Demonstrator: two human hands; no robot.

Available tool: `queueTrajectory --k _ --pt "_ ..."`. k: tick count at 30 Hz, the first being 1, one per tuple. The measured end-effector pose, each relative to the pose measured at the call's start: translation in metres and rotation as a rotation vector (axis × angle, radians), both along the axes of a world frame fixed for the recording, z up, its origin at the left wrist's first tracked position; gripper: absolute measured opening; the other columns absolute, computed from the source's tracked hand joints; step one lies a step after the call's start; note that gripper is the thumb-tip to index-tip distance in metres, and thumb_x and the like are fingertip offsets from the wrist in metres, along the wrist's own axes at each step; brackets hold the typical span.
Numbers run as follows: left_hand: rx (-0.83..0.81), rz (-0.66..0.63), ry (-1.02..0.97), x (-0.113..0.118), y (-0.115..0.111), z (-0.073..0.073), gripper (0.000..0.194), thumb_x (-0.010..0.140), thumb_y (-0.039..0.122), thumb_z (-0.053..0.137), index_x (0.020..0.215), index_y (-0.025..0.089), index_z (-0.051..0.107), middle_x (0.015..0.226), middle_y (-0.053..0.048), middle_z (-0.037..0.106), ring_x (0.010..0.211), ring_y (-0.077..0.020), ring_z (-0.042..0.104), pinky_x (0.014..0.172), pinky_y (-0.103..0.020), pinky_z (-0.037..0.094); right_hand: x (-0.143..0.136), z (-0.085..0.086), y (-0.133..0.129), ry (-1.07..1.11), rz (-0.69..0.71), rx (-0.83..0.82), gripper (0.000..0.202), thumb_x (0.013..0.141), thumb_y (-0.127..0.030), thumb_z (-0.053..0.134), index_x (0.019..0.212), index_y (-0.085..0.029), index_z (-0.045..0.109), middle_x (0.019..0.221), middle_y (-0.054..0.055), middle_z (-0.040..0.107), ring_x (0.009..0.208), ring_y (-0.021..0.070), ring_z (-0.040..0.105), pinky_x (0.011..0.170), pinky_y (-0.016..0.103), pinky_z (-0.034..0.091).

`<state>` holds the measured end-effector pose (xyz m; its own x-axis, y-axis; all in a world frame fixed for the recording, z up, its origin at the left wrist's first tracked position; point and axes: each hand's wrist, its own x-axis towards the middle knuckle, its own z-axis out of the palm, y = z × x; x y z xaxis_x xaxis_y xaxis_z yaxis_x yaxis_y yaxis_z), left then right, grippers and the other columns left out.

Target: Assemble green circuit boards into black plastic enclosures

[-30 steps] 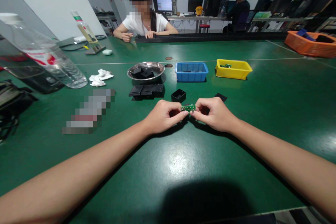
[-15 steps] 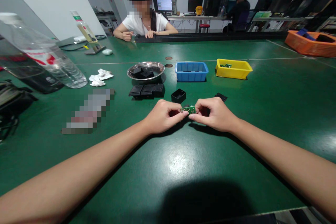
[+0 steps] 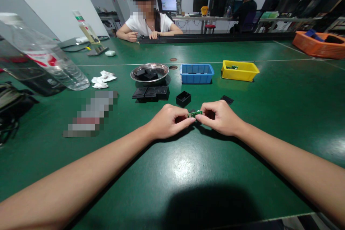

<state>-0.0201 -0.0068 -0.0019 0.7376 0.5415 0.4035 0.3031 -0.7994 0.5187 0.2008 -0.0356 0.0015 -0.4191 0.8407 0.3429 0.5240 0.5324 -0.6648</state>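
A small green circuit board [image 3: 195, 114] is pinched between my two hands above the green table. My left hand [image 3: 172, 122] grips its left end between thumb and fingers. My right hand [image 3: 219, 118] has hold of the right end in the same way. Just beyond my hands sits an open black plastic box [image 3: 183, 99]. A flat black piece [image 3: 227, 99] lies behind my right hand. Several black cases [image 3: 151, 93] stand in a row beyond my left hand. Part of a dark item shows behind the board, too hidden to name.
At the back stand a metal bowl [image 3: 134, 76] of black parts, a blue bin [image 3: 197, 78] and a yellow bin [image 3: 239, 75] with green boards. Bottles [image 3: 54, 59] and crumpled tissue [image 3: 104, 79] are at left. An orange basket [image 3: 318, 48] is far right. A person [image 3: 151, 25] sits opposite.
The circuit board has shifted slightly right and tilted, its right end now a little higher. My left hand has moved slightly right with it. Both hands keep hold.
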Motion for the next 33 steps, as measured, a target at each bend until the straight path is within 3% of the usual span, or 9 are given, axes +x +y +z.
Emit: queueTrajectory --k 13,25,33 --pt "0.161 -0.014 0.013 0.0017 -0.0016 -0.0001 0.044 0.100 0.027 0.050 0.057 0.016 0.049 0.052 0.004 0.044 0.048 -0.0075 0.037 0.051 -0.024 0.027 -0.0014 -0.0010 0.0000 -0.022 -0.024 -0.010 0.033 0.088 -0.037 0.066 0.063 -0.017 0.056 0.054 -0.004 0.052 0.052 0.0088 0.041 0.055 0.025 0.029" --pt "0.015 0.037 -0.045 -0.0001 -0.0015 0.0024 0.040 0.096 0.029 0.055 0.059 0.015 0.058 0.049 0.004 0.050 0.046 -0.0068 0.041 0.050 -0.021 0.030 0.0007 0.0011 -0.0019 0.041 0.072 -0.048 0.032 0.087 -0.039 0.068 0.067 -0.017 0.056 0.058 -0.003 0.056 0.053 0.0096 0.046 0.054 0.024 0.032" --pt "-0.006 0.043 -0.059 0.0003 -0.0013 0.0023 0.038 0.093 0.030 0.062 0.058 0.015 0.057 0.048 0.005 0.048 0.045 -0.0059 0.040 0.049 -0.021 0.029 0.0003 -0.0009 -0.0008 0.021 0.077 0.008 0.024 0.085 -0.027 0.068 0.066 -0.017 0.057 0.059 -0.002 0.058 0.053 0.0092 0.048 0.055 0.023 0.034"
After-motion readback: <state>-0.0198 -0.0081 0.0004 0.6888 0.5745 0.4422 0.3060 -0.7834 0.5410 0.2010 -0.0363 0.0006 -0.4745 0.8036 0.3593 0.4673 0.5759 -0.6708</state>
